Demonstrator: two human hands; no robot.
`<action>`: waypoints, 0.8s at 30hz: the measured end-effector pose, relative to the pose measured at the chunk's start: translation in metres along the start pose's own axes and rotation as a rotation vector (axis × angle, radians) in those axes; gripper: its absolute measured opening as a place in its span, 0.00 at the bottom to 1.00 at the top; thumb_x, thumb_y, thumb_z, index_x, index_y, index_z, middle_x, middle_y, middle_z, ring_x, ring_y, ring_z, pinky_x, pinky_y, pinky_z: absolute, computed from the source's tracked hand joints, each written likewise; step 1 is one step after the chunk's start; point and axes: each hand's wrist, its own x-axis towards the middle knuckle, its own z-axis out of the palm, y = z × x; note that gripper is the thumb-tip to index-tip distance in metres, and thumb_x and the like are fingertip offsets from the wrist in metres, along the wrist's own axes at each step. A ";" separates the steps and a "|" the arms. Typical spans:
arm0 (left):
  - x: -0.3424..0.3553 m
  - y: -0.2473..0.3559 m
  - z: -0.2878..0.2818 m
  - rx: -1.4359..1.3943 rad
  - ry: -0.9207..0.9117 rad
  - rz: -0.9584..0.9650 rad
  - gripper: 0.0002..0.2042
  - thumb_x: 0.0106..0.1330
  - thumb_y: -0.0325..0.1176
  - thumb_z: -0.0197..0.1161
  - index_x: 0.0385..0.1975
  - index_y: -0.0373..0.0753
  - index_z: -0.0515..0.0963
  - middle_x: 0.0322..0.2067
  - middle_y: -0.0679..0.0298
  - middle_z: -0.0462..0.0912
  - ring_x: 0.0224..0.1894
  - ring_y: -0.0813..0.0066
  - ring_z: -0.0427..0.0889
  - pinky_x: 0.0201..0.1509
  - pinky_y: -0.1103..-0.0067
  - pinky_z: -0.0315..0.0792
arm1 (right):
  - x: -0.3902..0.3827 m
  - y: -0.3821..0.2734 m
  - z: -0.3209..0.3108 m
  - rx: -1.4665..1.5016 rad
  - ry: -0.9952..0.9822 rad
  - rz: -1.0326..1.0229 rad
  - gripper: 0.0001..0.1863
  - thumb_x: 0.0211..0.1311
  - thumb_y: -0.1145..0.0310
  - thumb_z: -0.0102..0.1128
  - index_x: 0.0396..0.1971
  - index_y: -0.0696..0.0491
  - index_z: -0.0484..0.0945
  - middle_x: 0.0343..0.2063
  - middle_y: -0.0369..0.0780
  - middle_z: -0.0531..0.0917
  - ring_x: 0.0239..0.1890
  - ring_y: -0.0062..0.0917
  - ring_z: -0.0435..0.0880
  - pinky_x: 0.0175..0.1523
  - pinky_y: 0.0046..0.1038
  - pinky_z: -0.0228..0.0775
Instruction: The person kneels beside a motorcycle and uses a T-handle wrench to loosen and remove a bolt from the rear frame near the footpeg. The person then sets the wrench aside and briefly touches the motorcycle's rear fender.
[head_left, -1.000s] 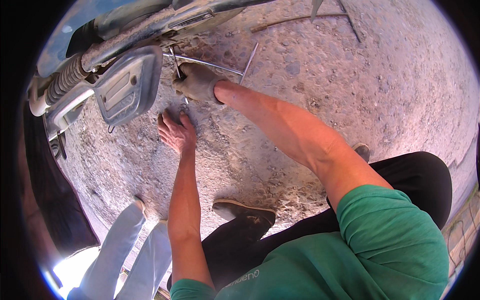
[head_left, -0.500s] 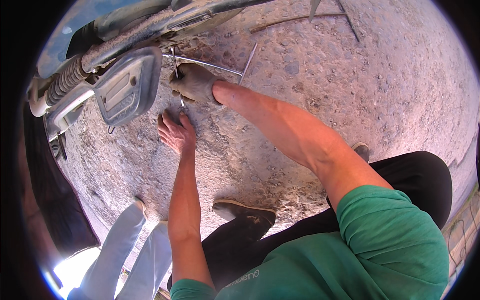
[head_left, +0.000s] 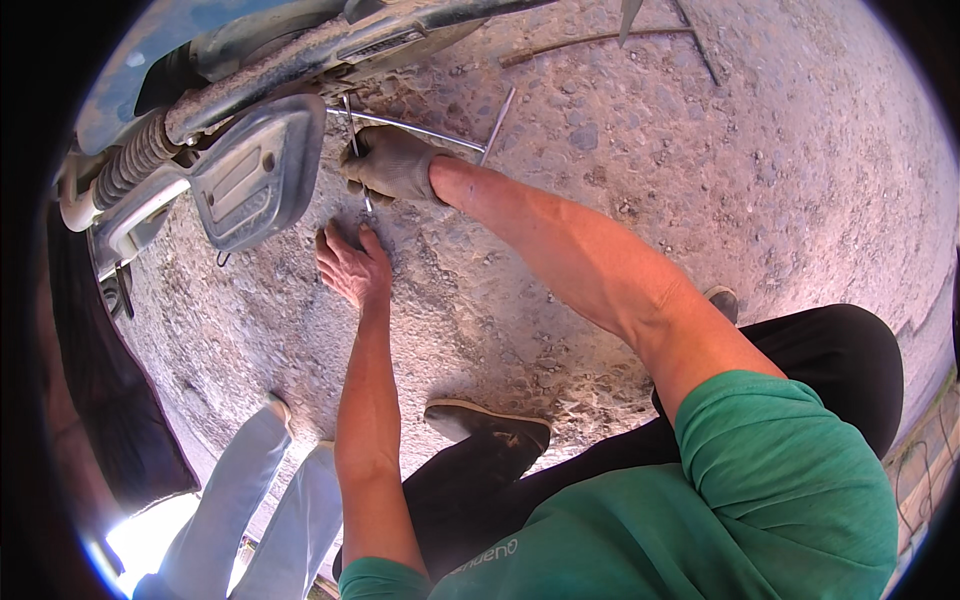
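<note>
My right hand (head_left: 392, 165), in a grey-brown work glove, is closed round a thin shiny metal rod (head_left: 367, 200). The rod's ends show above and below the fist; its exact kind I cannot tell. Just below it, my bare left hand (head_left: 352, 265) is held low over the gravelly ground, thumb and fingers apart, nothing seen in it. Beyond the glove is a T-handle wrench (head_left: 440, 134), its shaft reaching left toward the vehicle. A dusty grey plastic plate (head_left: 255, 175) on the vehicle is to the left of both hands.
The vehicle's dirty metal tube (head_left: 260, 75) and ribbed rubber boot (head_left: 133, 165) fill the upper left. A rusty bent rod (head_left: 600, 38) lies on the ground at the far side. A person in light blue trousers (head_left: 235, 500) stands at lower left. My shoe (head_left: 490, 420) rests nearby.
My right hand has shifted very slightly to the right, and the rod's lower end with it. My left hand stays in place.
</note>
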 end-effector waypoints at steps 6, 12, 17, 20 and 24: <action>0.000 0.001 -0.002 0.003 -0.003 0.005 0.32 0.68 0.56 0.53 0.66 0.40 0.65 0.65 0.51 0.65 0.64 0.49 0.65 0.63 0.55 0.61 | 0.002 -0.023 -0.010 0.363 -0.134 0.212 0.09 0.68 0.69 0.60 0.38 0.60 0.77 0.28 0.41 0.83 0.19 0.16 0.75 0.20 0.19 0.66; -0.002 0.000 -0.002 0.001 -0.020 0.000 0.32 0.70 0.56 0.52 0.67 0.42 0.64 0.65 0.52 0.65 0.65 0.50 0.65 0.64 0.55 0.61 | 0.018 -0.057 -0.047 1.241 -0.507 0.205 0.09 0.74 0.71 0.48 0.37 0.61 0.74 0.25 0.36 0.77 0.16 0.04 0.70 0.16 0.06 0.65; -0.001 0.000 -0.002 0.017 0.003 0.010 0.32 0.69 0.56 0.53 0.67 0.43 0.63 0.65 0.53 0.66 0.65 0.49 0.65 0.64 0.55 0.61 | 0.002 -0.058 -0.046 1.193 -0.483 0.197 0.09 0.74 0.71 0.48 0.40 0.62 0.74 0.26 0.36 0.78 0.14 0.05 0.66 0.15 0.06 0.63; -0.001 0.001 -0.001 0.016 0.003 0.007 0.32 0.69 0.55 0.53 0.67 0.43 0.63 0.65 0.53 0.65 0.65 0.49 0.65 0.64 0.55 0.61 | -0.011 -0.063 -0.059 0.917 -0.428 0.238 0.11 0.73 0.70 0.49 0.43 0.63 0.75 0.26 0.37 0.79 0.13 0.05 0.62 0.14 0.09 0.55; -0.001 0.000 0.000 0.009 0.002 0.007 0.32 0.69 0.55 0.53 0.66 0.41 0.64 0.65 0.51 0.65 0.64 0.48 0.65 0.63 0.54 0.61 | -0.021 -0.051 -0.053 0.351 -0.176 0.308 0.13 0.68 0.66 0.54 0.26 0.57 0.81 0.17 0.35 0.76 0.12 0.15 0.65 0.16 0.24 0.50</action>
